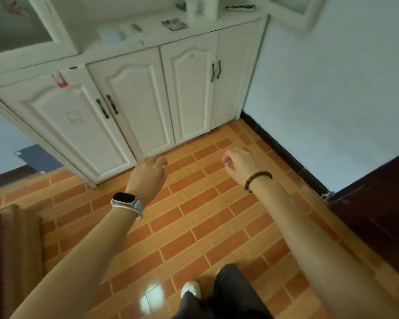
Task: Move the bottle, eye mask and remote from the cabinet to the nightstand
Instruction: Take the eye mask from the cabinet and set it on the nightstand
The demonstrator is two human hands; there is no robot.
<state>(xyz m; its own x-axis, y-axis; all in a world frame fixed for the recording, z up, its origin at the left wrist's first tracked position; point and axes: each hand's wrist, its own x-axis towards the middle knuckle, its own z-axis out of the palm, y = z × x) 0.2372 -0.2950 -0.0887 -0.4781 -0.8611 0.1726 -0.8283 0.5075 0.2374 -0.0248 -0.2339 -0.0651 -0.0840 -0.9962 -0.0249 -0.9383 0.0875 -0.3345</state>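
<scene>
The white cabinet (148, 93) stands ahead against the wall, and its ledge holds the items. A white bottle (191, 8) stands upright at the back of the ledge. Left of it lies a small grey stick-shaped object (136, 27), possibly the remote. A dark scalloped item (240, 7), possibly the eye mask, lies at the right end. My left hand (148, 173), with a watch on its wrist, hangs low in front of the cabinet doors and holds nothing. My right hand (237, 164), with a bead bracelet, is loosely curled and also holds nothing. Both hands are well below the ledge.
A white box (111, 34) and a patterned flat item (174, 24) also lie on the ledge. Orange brick-pattern floor (194, 215) lies between me and the cabinet. A dark wooden door (378, 203) is at the right and brown-and-red fabric (12, 249) at the left.
</scene>
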